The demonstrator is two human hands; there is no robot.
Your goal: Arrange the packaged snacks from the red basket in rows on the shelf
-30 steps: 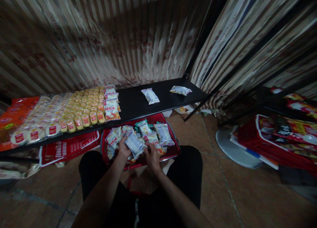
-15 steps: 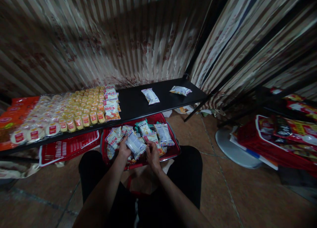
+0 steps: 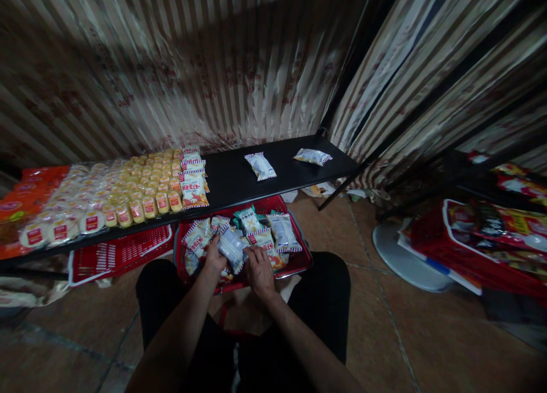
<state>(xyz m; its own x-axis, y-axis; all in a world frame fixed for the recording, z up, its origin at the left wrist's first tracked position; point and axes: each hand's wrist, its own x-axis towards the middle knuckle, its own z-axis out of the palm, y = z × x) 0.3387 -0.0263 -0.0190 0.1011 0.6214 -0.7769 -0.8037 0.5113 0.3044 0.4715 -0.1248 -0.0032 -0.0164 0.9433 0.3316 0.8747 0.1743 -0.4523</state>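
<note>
Over a red basket [image 3: 299, 262] at my knees, my left hand [image 3: 215, 258] grips the left edge of a snack bag [image 3: 232, 246], its silvery-blue printed back facing up. My right hand [image 3: 260, 270] is on the bag's right end, fingers bent over it; the thumb is hidden. Around them in the basket lie several more snack bags, among them a green-and-white one [image 3: 248, 219] and a white one with a striped edge [image 3: 284, 233]. Both hands are closed on the same bag.
A low black bench [image 3: 226, 179] stands ahead, carrying rows of wrapped cakes [image 3: 137, 208], a column of snack bags [image 3: 194, 189] and two separate bags, left [image 3: 260, 166] and right [image 3: 313, 156]. A second red basket [image 3: 123, 250] sits beneath; another full basket [image 3: 431, 239] is at right.
My right hand has shifted slightly left and turned more over the bag, its fingers now covering the right end. The left hand keeps its hold, and the bag looks more crumpled.
</note>
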